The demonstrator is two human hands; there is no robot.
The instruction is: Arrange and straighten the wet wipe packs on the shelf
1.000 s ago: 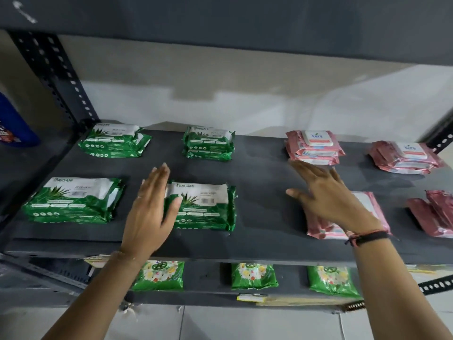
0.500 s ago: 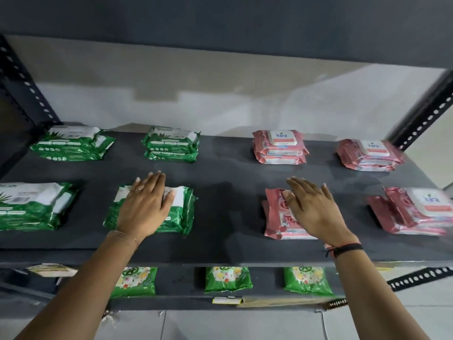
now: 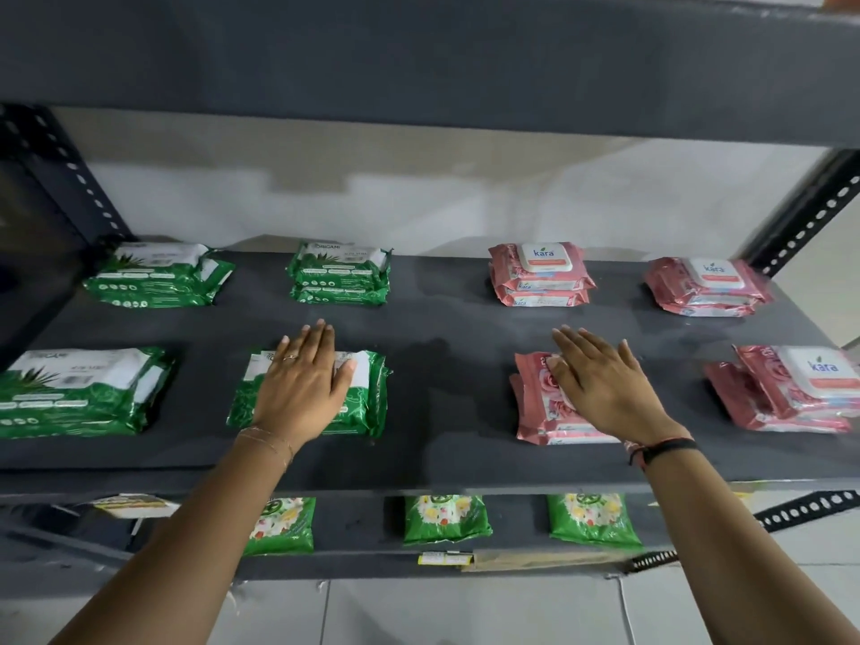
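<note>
My left hand (image 3: 305, 388) lies flat, palm down, on the front green pack (image 3: 367, 398), fingers straight and together, reaching past its far edge; nothing is gripped, only pressed under the palm. My right hand (image 3: 600, 388) lies the same way on the front pink pack (image 3: 535, 402), fingers spread a little and pointing up and left, covering its right half, so the rose print on the left part shows. That one seems to be two packs stacked, the lower one peeking out at the near edge. Both sit near the front of the dark shelf (image 3: 446, 328), well apart from each other. To the left, at the front, lies another green stack (image 3: 79, 393), and at the far right a pink stack (image 3: 791, 388) with its top pack shifted off the lower one. Along the back stand four more piles: green (image 3: 158, 274), green (image 3: 339, 272), pink (image 3: 540, 274), pink (image 3: 707, 286), the leftmost turned slightly askew. A thin chain is on my left wrist and a dark band (image 3: 665, 448) on my right. Below, on the lower shelf (image 3: 358, 528), three green flowered bags (image 3: 444, 519) lie in a row.
</note>
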